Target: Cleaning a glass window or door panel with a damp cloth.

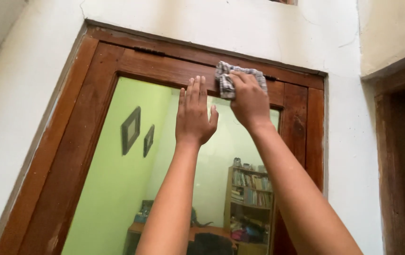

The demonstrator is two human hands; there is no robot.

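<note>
My right hand [248, 101] presses a crumpled checked cloth [228, 78] against the top rail of a brown wooden door frame [164, 63]. The cloth is bunched under my fingers. My left hand [194, 113] is flat and open, fingers together, resting against the underside of that same top rail just left of the cloth. Both arms reach upward from the bottom of the view.
Through the doorway is a green-walled room with two dark framed pictures [130, 130], a wooden bookshelf [249, 193] full of books, and a desk [164, 229]. White plaster wall [349, 156] surrounds the frame. A second wooden door frame [400, 165] stands at the right.
</note>
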